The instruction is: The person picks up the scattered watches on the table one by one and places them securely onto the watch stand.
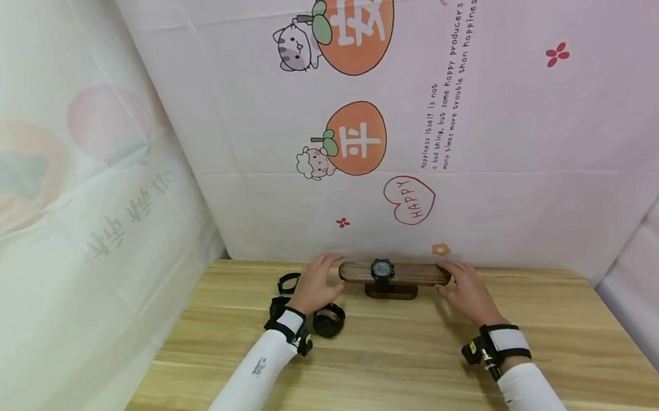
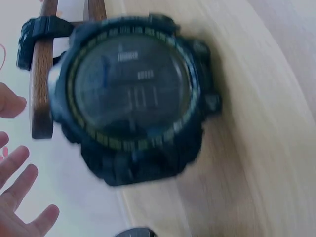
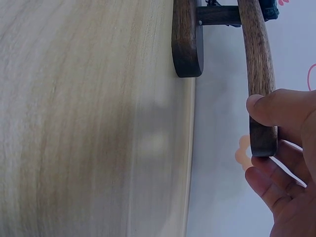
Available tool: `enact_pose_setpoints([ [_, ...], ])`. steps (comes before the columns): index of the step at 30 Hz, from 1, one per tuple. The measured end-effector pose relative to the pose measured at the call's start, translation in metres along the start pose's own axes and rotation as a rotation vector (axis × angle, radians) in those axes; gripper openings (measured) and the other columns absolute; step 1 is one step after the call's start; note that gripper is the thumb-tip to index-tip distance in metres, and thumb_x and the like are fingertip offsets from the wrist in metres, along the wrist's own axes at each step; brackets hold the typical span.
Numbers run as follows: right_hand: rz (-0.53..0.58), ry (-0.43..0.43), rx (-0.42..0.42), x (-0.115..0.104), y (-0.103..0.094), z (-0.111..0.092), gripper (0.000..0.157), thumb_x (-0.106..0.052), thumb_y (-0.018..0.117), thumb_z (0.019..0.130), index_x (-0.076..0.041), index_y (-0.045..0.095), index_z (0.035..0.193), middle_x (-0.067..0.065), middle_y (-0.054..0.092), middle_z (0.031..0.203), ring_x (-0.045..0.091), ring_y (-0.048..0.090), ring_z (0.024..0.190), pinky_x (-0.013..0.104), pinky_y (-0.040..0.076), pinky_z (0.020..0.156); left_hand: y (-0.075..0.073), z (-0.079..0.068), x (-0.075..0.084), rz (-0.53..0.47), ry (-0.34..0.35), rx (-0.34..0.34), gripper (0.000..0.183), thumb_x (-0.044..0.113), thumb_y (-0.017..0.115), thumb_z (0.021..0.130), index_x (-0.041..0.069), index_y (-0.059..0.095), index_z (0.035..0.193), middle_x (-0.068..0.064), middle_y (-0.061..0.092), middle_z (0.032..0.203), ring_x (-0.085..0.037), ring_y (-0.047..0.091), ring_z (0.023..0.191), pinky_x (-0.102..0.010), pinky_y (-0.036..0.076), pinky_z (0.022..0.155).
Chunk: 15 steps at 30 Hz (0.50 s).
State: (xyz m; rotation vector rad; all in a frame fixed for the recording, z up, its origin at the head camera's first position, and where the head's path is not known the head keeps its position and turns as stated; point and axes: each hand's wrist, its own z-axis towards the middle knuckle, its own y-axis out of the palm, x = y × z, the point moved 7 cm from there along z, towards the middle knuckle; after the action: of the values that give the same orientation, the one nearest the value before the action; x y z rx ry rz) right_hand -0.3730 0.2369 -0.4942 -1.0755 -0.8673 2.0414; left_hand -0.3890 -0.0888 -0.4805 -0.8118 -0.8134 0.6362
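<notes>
From where I watch, the dark wooden bar (image 1: 419, 275) of a small stand lies crosswise near the far edge of the surface (image 1: 396, 391), its ends rounded and a short post joining it to a wooden base (image 1: 392, 293). A black digital watch (image 1: 382, 270) is strapped round the bar, left of its middle. My right hand (image 1: 470, 294) pinches the bar's right end, the thumb on the near face and a finger behind. My left hand (image 1: 317, 285) is spread beside the left end; on its wrist feed I see thumb and fingertips apart from the wood. Just right of the left wrist I have a large black watch (image 1: 329, 321) on the surface, which fills much of that wrist feed. Left of the left hand lies a black band (image 1: 288, 283), and near it a dark item (image 1: 278, 306) partly hidden by the wrist, too covered for me to identify. Both arms wear white sleeves (image 1: 252, 373), with a strapped wrist camera (image 1: 473, 350) on each. Behind the surface hangs a pale cloth (image 1: 505, 116) printed with orange fruit, cartoon animals, a red heart and lettering; another printed cloth (image 1: 114, 214) hangs at the left.
</notes>
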Motion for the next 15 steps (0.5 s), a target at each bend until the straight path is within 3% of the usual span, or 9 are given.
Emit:
enact_pose_setpoints([
  [6,0.005,-0.007,-0.001,0.0,0.0,0.001,0.058,-0.012,0.075,0.081,0.002,0.054,0.132,0.025,0.053,0.132,0.041,0.042,0.119,0.059,0.04,0.097,-0.01,-0.008,-0.014,0.008,-0.024,-0.018,0.064,0.026,0.071,0.084,0.02,0.046,0.142,-0.004,0.05,0.137,-0.024,0.044,0.127,-0.052,0.038,0.103],
  [15,0.005,0.005,-0.009,0.001,0.001,0.002,0.057,-0.011,0.076,0.081,0.002,0.054,0.132,0.024,0.053,0.132,0.041,0.043,0.119,0.058,0.04,0.098,-0.017,-0.018,-0.036,0.095,-0.038,0.011,0.057,0.021,0.069,0.079,0.015,0.055,0.134,-0.003,0.055,0.133,-0.024,0.045,0.125,-0.053,0.038,0.102],
])
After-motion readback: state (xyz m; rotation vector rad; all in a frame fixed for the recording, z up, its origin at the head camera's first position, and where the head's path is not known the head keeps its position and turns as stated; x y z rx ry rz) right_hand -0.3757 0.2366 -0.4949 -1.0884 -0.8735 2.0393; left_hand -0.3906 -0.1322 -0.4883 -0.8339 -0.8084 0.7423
